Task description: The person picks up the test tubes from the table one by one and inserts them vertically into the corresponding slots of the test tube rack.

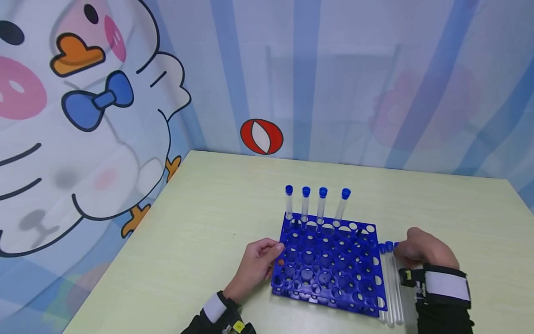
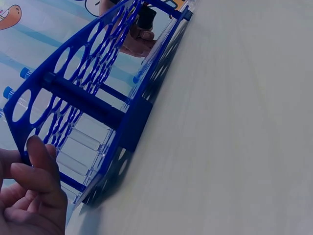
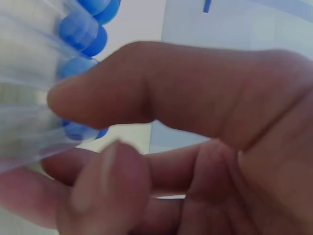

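A blue test tube rack point(image 1: 329, 264) with rows of round holes stands on the table. Four capped test tubes point(image 1: 305, 204) stand in its far row, from the left corner inward; the rightmost leans. My left hand point(image 1: 260, 262) pinches the rack's left edge between thumb and fingers; the left wrist view shows its fingers point(image 2: 41, 171) at the upper plate's corner. Beside the rack's right side lie several clear tubes point(image 1: 392, 287), blue caps pointing away. Over their capped ends is my right hand point(image 1: 425, 248). In the right wrist view its index finger point(image 3: 107, 88) touches a tube near the cap, the thumb standing apart.
The pale wooden table point(image 1: 200, 208) meets a cartoon-printed backdrop point(image 1: 271, 83) at its far edge and on the left. Both wrists wear dark straps with small cameras.
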Available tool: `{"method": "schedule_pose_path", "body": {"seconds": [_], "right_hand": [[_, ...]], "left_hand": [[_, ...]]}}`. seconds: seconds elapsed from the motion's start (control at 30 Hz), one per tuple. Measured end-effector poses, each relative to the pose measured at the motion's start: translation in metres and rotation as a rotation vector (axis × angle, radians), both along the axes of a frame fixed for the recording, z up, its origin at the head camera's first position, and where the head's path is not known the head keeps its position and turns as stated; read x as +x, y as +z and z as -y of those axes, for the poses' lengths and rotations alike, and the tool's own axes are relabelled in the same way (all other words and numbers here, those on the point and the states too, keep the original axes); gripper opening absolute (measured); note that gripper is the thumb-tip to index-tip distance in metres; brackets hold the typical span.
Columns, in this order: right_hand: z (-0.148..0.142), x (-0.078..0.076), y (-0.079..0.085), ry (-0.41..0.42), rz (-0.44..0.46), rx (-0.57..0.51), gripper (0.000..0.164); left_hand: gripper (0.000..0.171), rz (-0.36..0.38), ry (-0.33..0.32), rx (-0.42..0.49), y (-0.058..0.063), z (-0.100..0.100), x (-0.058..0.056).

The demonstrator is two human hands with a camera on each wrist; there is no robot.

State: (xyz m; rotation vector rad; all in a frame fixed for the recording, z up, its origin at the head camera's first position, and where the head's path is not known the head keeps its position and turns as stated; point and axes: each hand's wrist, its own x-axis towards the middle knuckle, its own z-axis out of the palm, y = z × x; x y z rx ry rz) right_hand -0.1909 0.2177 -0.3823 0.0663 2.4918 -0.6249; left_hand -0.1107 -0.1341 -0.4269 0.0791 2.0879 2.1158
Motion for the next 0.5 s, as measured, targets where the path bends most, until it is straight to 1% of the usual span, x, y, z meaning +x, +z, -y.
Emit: {"method": "schedule_pose_path", "body": {"seconds": [0.13, 0.27, 0.4, 0.5], "right_hand": [[-0.003, 0.000, 0.004, -0.015, -0.006, -0.016, 0.019], [-0.007, 0.002, 0.013, -0.036, -0.033, -0.042, 0.018], [-0.010, 0.005, 0.027, -0.028, -0.080, -0.029, 0.025], [-0.011, 0.008, 0.038, -0.013, -0.123, -0.005, 0.031]], "left_hand": [[0.029, -0.007, 0.002, 0.009, 0.001, 0.000, 0.001], [0.028, -0.015, 0.000, 0.010, 0.003, 0.000, 0.001], [0.028, -0.016, -0.004, 0.010, 0.004, 0.001, 0.002], [0.029, -0.015, -0.006, 0.014, 0.002, 0.002, 0.002]]}}
